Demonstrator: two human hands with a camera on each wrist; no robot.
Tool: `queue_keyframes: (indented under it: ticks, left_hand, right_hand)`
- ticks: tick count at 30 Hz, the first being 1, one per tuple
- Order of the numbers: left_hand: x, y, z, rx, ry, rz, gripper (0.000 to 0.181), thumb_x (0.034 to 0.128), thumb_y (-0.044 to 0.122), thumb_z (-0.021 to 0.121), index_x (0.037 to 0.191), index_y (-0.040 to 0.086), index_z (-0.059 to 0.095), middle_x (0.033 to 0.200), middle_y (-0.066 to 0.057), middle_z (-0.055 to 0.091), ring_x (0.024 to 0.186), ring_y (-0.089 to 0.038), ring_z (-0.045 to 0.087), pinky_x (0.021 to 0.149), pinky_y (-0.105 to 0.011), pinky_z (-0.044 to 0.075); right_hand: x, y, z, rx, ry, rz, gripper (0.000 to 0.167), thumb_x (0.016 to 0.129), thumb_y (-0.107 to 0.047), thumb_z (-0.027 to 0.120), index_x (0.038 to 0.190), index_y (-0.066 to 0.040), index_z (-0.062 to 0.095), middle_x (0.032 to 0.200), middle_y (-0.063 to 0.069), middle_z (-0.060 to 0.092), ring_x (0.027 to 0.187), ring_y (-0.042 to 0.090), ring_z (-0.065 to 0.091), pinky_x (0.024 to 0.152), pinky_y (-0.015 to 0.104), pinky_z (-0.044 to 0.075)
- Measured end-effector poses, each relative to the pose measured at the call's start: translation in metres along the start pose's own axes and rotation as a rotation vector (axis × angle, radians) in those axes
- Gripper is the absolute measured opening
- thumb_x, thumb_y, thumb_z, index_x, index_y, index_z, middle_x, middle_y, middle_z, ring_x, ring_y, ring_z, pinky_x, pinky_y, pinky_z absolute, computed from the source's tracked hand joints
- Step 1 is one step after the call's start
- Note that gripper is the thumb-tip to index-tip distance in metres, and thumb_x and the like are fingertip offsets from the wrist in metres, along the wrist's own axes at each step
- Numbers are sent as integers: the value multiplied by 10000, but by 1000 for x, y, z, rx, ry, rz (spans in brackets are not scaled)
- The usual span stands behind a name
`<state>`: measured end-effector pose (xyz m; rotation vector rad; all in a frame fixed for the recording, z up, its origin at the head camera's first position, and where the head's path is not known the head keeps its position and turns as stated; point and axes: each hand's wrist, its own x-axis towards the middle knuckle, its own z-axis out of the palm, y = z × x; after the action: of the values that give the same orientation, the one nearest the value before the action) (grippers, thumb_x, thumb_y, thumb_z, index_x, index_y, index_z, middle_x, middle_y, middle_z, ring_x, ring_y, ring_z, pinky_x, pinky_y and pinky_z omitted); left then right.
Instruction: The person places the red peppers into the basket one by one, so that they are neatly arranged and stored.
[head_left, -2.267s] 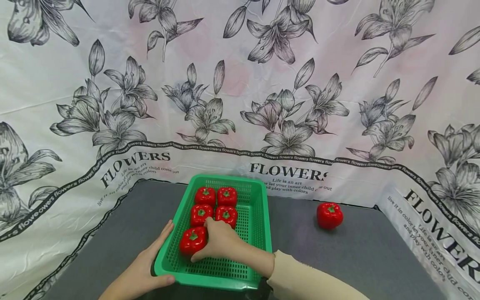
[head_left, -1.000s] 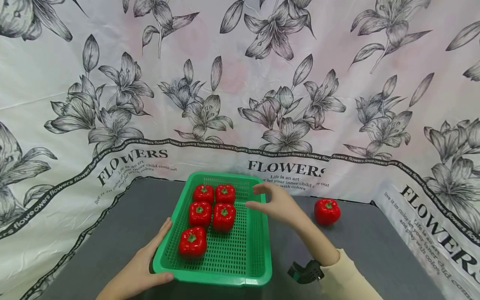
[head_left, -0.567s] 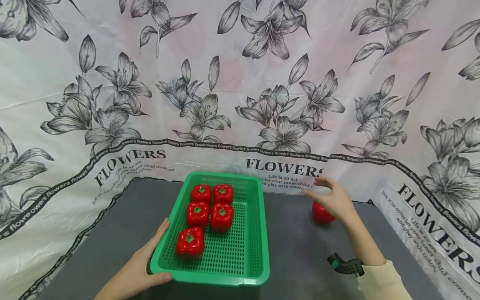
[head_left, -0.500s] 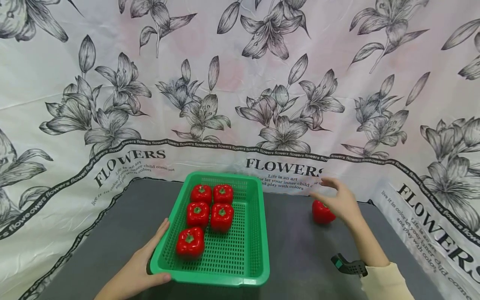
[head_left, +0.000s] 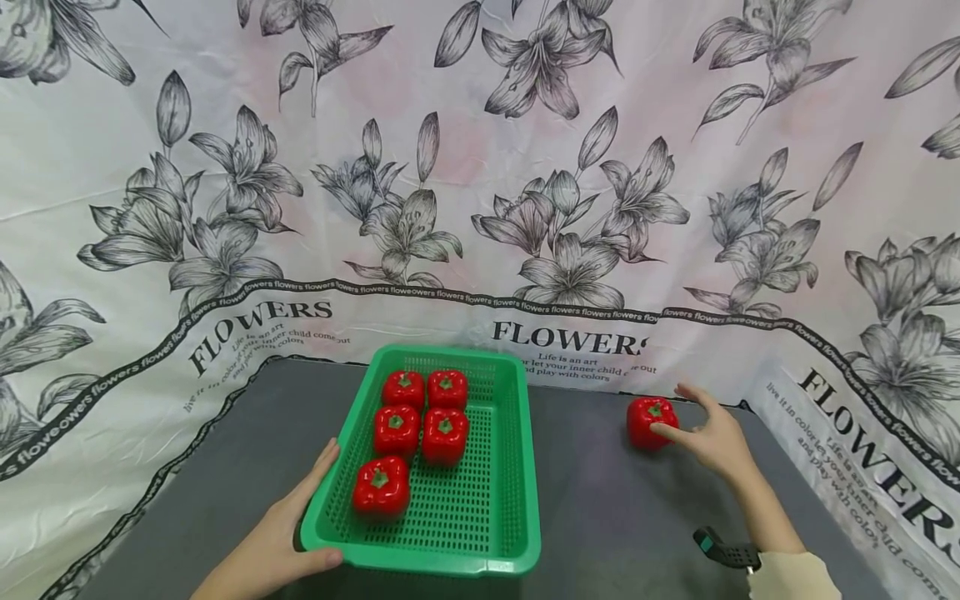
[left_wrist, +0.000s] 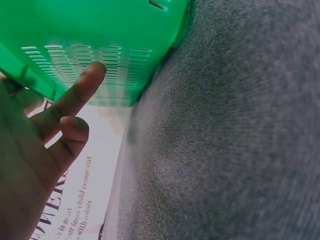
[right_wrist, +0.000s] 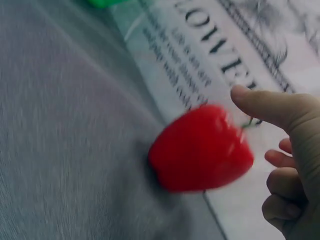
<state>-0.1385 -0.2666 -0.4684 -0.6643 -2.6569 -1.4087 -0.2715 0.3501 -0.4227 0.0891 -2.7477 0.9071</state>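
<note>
A green plastic basket (head_left: 420, 561) stands on the grey tabletop, with several red bell peppers inside, such as the front-left one (head_left: 381, 487). My left hand (head_left: 281, 529) rests against the basket's left side, thumb at the near corner and fingers along the wall. In the left wrist view, loosely extended fingers (left_wrist: 75, 97) lie by the slotted wall. One more red bell pepper (head_left: 643, 423) sits on the table to the right. Beside it is my right hand (head_left: 712, 435), thumb and fingers spread, holding nothing. The right wrist view shows this pepper (right_wrist: 200, 150) apart from the thumb.
Behind the table hangs a white cloth (head_left: 450, 208) printed with grey flowers and lettering; its lower edge borders the grey tabletop (head_left: 592, 500). A dark strap device (head_left: 726, 550) is on the right wrist.
My right hand let go of the front-left pepper in the basket, moved right over the table, and came down to the right side of the lone pepper. The left hand stays at the basket.
</note>
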Motion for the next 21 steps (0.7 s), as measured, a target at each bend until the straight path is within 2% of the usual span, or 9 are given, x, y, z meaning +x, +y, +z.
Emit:
queue_keyframes:
  ticks: [2, 5, 7, 9, 11, 16, 17, 19, 21]
  left_hand:
    - [0, 1, 0, 0, 4, 0, 1046, 929, 263, 778, 1728, 322, 106, 1790, -31, 102, 1462, 210, 129, 1057, -265, 457]
    - [0, 2, -1, -11, 5, 0, 1044, 926, 258, 777, 1727, 325, 111, 1791, -35, 103, 1460, 211, 137, 1056, -257, 455]
    - [0, 3, -1, -19, 1, 0, 1039, 929, 258, 773, 1727, 325, 111, 1791, -40, 104, 1461, 213, 139, 1059, -253, 451]
    - [-1, 4, -1, -21, 0, 2, 1032, 934, 264, 770, 1727, 321, 112, 1791, -50, 108, 1464, 211, 139, 1061, -251, 449]
    - [-1, 4, -1, -24, -3, -2, 1030, 937, 268, 768, 1727, 326, 110, 1792, -43, 106, 1465, 212, 135, 1064, -250, 445]
    - [-1, 3, -1, -34, -7, -11, 1038, 934, 263, 773, 1726, 337, 105, 1791, -17, 93, 1467, 206, 132, 1069, -245, 438]
    - [-1, 2, -1, -33, -6, -8, 1041, 932, 263, 775, 1726, 334, 106, 1791, -12, 94, 1469, 204, 133, 1070, -243, 436]
    - [-1, 1, -1, -25, -1, 4, 1044, 929, 264, 780, 1728, 319, 109, 1791, -10, 99, 1477, 195, 136, 1073, -241, 435]
    - [-1, 1, -1, -10, 6, 20, 1046, 928, 270, 783, 1729, 303, 113, 1791, -14, 105, 1486, 185, 140, 1075, -247, 436]
  right_hand:
    - [4, 10, 1, 9, -33, -7, 987, 908, -457, 842, 1622, 19, 355, 1583, 289, 457, 925, 417, 688, 825, 502, 541]
    - [8, 21, 2, 30, -95, -2, 1015, 904, -419, 854, 1640, 23, 312, 1620, 312, 396, 1108, 496, 670, 924, 585, 525]
    - [10, 27, 3, 57, -142, 6, 1036, 898, -376, 865, 1653, 22, 277, 1643, 328, 347, 1070, 485, 681, 881, 543, 542]
    - [12, 31, 3, 69, -180, 11, 1050, 889, -350, 872, 1661, 15, 260, 1654, 335, 317, 980, 387, 670, 802, 451, 515]
    - [14, 34, 4, 78, -205, 2, 1049, 888, -326, 873, 1661, 20, 255, 1657, 344, 302, 990, 379, 670, 783, 427, 511]
    - [15, 37, 5, 81, -225, -31, 987, 910, -321, 853, 1641, 43, 298, 1640, 356, 326, 1149, 525, 664, 914, 575, 559]
    - [15, 37, 6, 77, -221, -39, 963, 915, -324, 849, 1632, 44, 321, 1627, 357, 349, 1136, 518, 675, 917, 576, 561]
    - [15, 38, 7, 87, -220, -39, 924, 922, -324, 843, 1619, 38, 357, 1598, 355, 394, 873, 376, 706, 797, 471, 570]
    - [16, 40, 8, 89, -209, -37, 884, 929, -330, 836, 1605, 26, 391, 1562, 345, 442, 689, 228, 612, 695, 376, 512]
